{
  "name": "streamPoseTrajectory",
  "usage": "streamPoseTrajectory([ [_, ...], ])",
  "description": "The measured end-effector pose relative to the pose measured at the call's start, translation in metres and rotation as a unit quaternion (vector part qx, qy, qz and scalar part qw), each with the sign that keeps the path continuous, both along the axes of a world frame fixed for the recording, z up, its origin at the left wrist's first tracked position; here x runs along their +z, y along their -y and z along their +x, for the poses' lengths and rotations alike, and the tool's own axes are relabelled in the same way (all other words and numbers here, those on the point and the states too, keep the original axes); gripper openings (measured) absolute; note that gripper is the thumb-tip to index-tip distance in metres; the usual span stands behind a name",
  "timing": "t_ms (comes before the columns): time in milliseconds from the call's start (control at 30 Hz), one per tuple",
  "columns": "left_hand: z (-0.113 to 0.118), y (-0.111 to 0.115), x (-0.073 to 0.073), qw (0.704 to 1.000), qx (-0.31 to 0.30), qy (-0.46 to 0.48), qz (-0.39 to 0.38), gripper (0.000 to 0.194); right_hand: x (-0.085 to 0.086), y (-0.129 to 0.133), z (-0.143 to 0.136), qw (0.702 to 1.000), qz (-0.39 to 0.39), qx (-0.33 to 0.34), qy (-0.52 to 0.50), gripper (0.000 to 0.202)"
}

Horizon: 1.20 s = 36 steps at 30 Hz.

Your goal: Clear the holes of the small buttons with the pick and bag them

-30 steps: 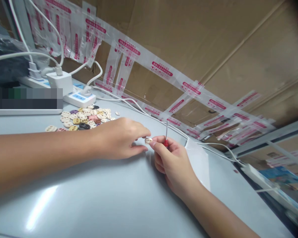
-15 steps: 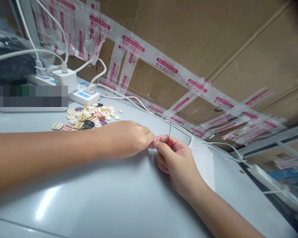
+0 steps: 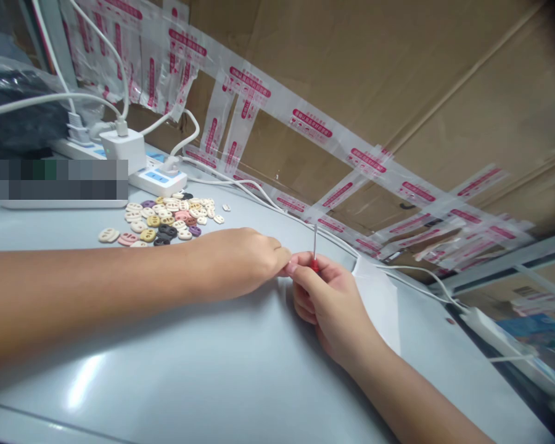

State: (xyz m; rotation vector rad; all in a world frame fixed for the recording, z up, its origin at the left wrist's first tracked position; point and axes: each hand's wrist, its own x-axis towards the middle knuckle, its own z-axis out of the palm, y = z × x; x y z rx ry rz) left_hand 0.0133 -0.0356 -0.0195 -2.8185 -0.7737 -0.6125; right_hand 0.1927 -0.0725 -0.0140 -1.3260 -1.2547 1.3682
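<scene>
My right hand [image 3: 329, 299] is closed around a small screwdriver [image 3: 315, 246] with a red handle and a thin metal shaft that points up. My left hand [image 3: 245, 262] reaches across from the left, its fingers closed and meeting the right fingertips. Whatever the left fingers pinch is hidden behind the hand. Beyond my left wrist lies a loose pile of small oval slotted pieces [image 3: 167, 221] in cream, yellow, pink, black and purple.
White power strips [image 3: 160, 180] with a plugged-in adapter [image 3: 124, 150] and cables stand at the back left. A white paper sheet [image 3: 377, 302] lies right of my hands. Taped cardboard [image 3: 296, 148] walls the far edge of the grey table [image 3: 189, 376].
The screwdriver tilts very slightly to the left. Both hands stay together in almost the same place, and the view has shifted a little.
</scene>
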Motion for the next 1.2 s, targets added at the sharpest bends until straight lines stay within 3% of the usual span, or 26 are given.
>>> streamPoseTrajectory([
  [300,0.002,0.002,0.004,0.999,0.017,-0.044,0.017,0.007,-0.001,0.001,0.001,0.999,0.014,0.015,0.025,0.032],
  [467,-0.001,0.004,0.009,0.999,0.010,0.039,0.007,0.025,0.003,-0.003,0.003,0.998,0.027,-0.006,0.057,0.032],
  [633,-0.006,0.000,0.012,0.980,0.024,0.198,-0.020,0.027,0.025,-0.007,0.021,0.974,0.127,-0.053,0.181,0.025],
  [700,-0.006,0.000,0.013,0.967,0.021,0.253,-0.033,0.035,0.038,-0.008,0.031,0.957,0.151,-0.052,0.243,0.023],
  [767,-0.005,0.003,0.012,0.961,-0.013,0.271,-0.053,0.043,0.051,-0.008,0.042,0.940,0.153,-0.041,0.301,0.022],
  [900,-0.004,0.007,0.006,0.961,-0.095,0.230,-0.120,0.036,0.068,0.002,0.063,0.907,0.123,-0.010,0.402,0.021],
  [1000,-0.007,0.006,0.002,0.976,-0.097,0.167,-0.097,0.031,0.062,0.020,0.080,0.865,0.111,0.036,0.489,0.020],
  [1133,-0.011,0.002,0.002,0.991,-0.069,0.088,-0.075,0.023,0.033,0.050,0.095,0.800,0.053,0.061,0.595,0.021],
  [1200,-0.012,0.002,0.003,0.993,-0.063,0.067,-0.074,0.022,0.017,0.062,0.096,0.783,0.040,0.053,0.618,0.025],
])
